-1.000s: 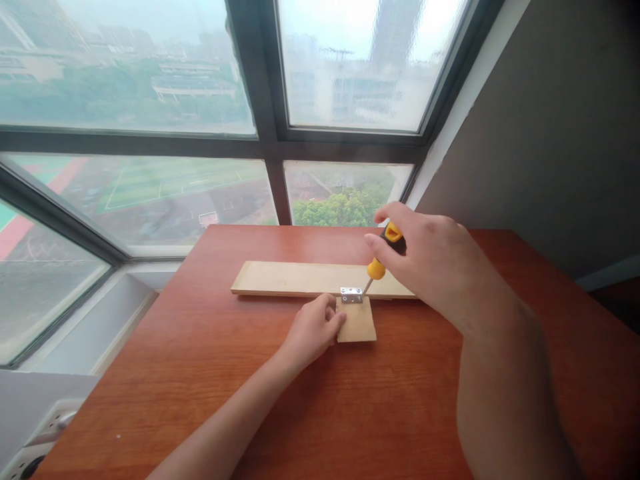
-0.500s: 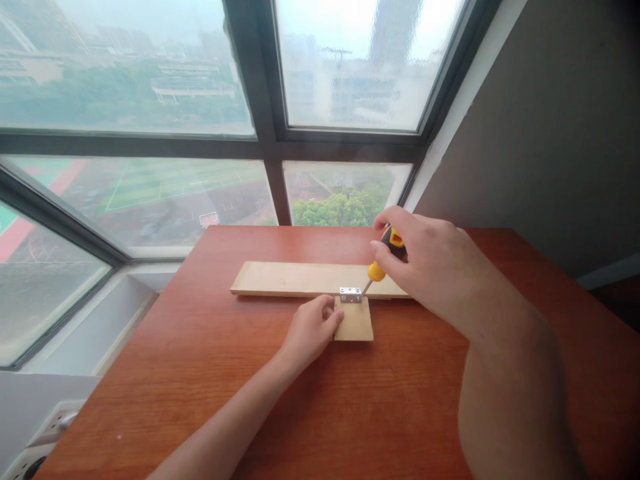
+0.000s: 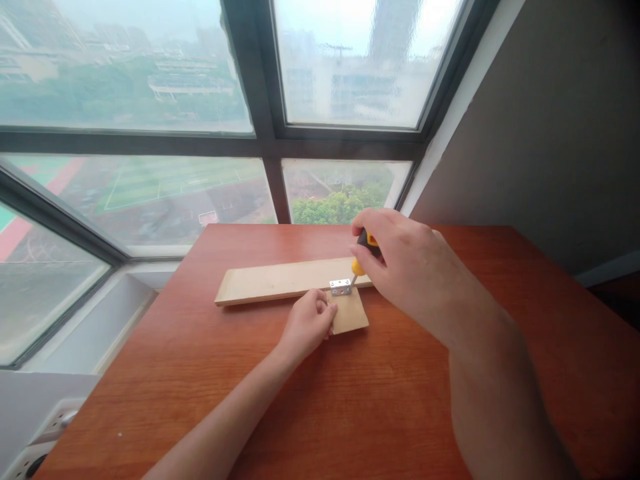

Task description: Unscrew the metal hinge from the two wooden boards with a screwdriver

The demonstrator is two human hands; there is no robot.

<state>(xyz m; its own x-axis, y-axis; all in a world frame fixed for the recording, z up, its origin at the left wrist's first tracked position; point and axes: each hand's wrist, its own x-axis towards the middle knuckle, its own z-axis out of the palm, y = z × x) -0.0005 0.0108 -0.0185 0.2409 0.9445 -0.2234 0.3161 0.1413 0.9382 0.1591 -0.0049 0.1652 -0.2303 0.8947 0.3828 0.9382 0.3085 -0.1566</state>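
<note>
My right hand (image 3: 400, 267) is closed round a yellow and black screwdriver (image 3: 361, 257). Its tip rests on a small metal hinge (image 3: 341, 287). The hinge joins a long pale wooden board (image 3: 270, 280) to a small wooden piece (image 3: 350, 315). My left hand (image 3: 306, 327) sits at the left edge of the small piece, fingers curled and pressed against it. Both boards lie flat on the reddish-brown table (image 3: 350, 400).
A large dark-framed window (image 3: 260, 143) stands behind the table's far edge. A grey wall (image 3: 550, 133) runs along the right. Below the table's left edge lies a white ledge with a power strip (image 3: 45, 427).
The long board and small piece have turned, their left end swinging toward me. My right hand with the screwdriver has shifted left with the hinge. My left hand stayed on the small piece.
</note>
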